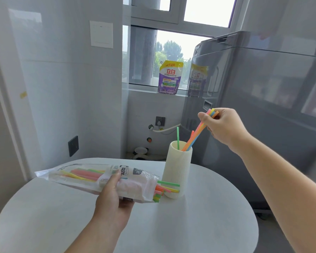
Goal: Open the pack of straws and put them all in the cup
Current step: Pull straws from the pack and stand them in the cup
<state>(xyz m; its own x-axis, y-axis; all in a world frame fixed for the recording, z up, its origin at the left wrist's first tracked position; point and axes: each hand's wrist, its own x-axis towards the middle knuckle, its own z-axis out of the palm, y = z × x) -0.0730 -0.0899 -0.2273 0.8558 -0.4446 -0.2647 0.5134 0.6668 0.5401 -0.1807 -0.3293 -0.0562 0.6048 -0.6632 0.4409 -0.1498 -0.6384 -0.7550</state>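
On the round white table [199, 225], seen from the head camera, your ribbed cream cup [177, 172] stands upright toward the far edge, with a green straw [177, 137] already standing in it. Your right hand [224, 126] is raised above and to the right of the cup, thumb and fingers pressed together on the top ends of a small bunch of straws [199, 132], pink, orange, blue and yellow, whose lower ends are already inside the rim. Your left hand [113, 194] is wrapped around the middle of the straw pack [106, 178], holding it roughly level just above the table, its open mouth pointing at the cup's base. Many loose straw ends [165, 189] stick out of that mouth, just in front of the cup, and more show through the clear film further back.

Judging by the look, these straws are very light, smooth and slightly bendy, so a gentle pinch near one end should do; squeezing hard could kink them. The pack looks like thin, soft, crinkly film that will collapse under your grip, so hold it around the straws inside, not by the loose film. Take the protruding ends next, a few at a time. That tall, narrow cup may tip if bumped.
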